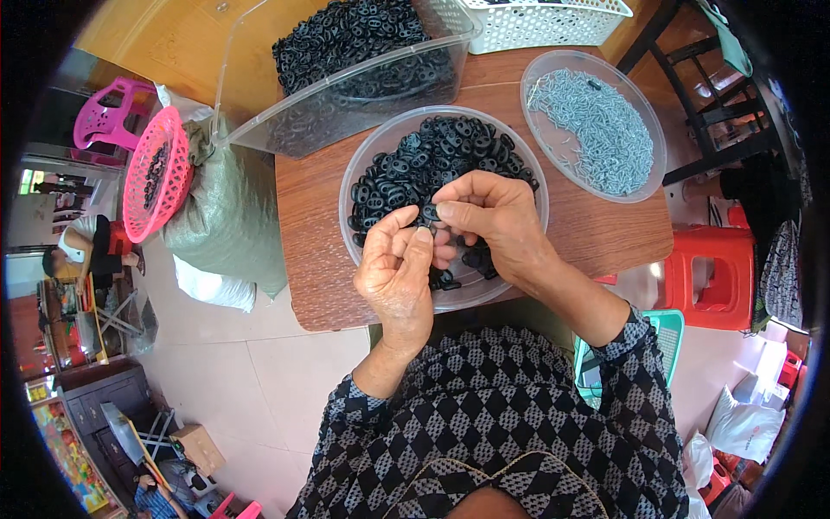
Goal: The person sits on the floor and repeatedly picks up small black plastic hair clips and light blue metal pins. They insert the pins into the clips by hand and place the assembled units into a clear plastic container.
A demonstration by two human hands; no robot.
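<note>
Over a round clear tub (pixel 347 186), my two hands meet with fingertips almost touching. Between the thumb and forefinger of my right hand (pixel 508 223) is a small black plastic piece (pixel 429 212). My left hand (pixel 396 275) is closed, thumb against its fingers, just below that piece; what it pinches, if anything, is too small to make out. Many black two-holed plastic pieces (pixel 415 160) fill the tub under my hands. To the right, a round clear tray (pixel 529 73) holds a heap of small silvery screws (pixel 601 138), with one dark piece lying on top.
A large clear bin (pixel 346 82) of black pieces and a white perforated basket (pixel 545 28) stand at the back of the wooden table (pixel 316 259). Left are a pink basket (pixel 177 186) and a green sack (pixel 229 221). A red stool (pixel 713 277) stands right. Other people sit far left.
</note>
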